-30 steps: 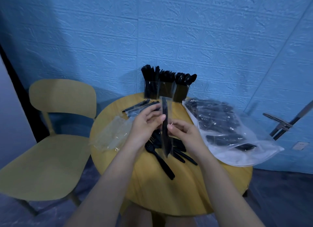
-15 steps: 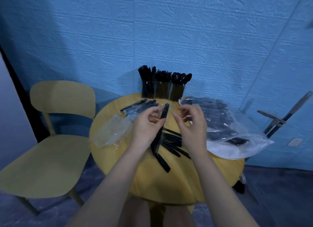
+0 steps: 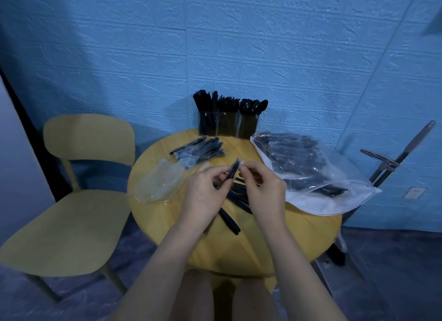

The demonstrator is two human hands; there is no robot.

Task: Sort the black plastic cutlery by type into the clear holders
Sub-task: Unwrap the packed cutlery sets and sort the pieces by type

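Note:
Above the middle of the round yellow table (image 3: 239, 251), my left hand (image 3: 203, 193) and my right hand (image 3: 264, 191) both pinch one wrapped black cutlery piece (image 3: 233, 171) near its top end. Its type is hidden by the clear sleeve and my fingers. Loose black cutlery (image 3: 235, 202) lies on the table under my hands. Three clear holders (image 3: 227, 126) stand at the table's far edge, full of black knives, forks and spoons.
A big clear bag of wrapped cutlery (image 3: 303, 167) covers the table's right side. A few wrapped sets (image 3: 199, 149) lie left of centre, with empty clear wrappers (image 3: 159, 180) beside them. A yellow chair (image 3: 71, 201) stands on the left. The blue wall is just behind.
My right hand moved up from the piece's lower end to pinch its top beside my left hand. The wrapped piece tilted from upright to leaning right and sits lower, closer to the table.

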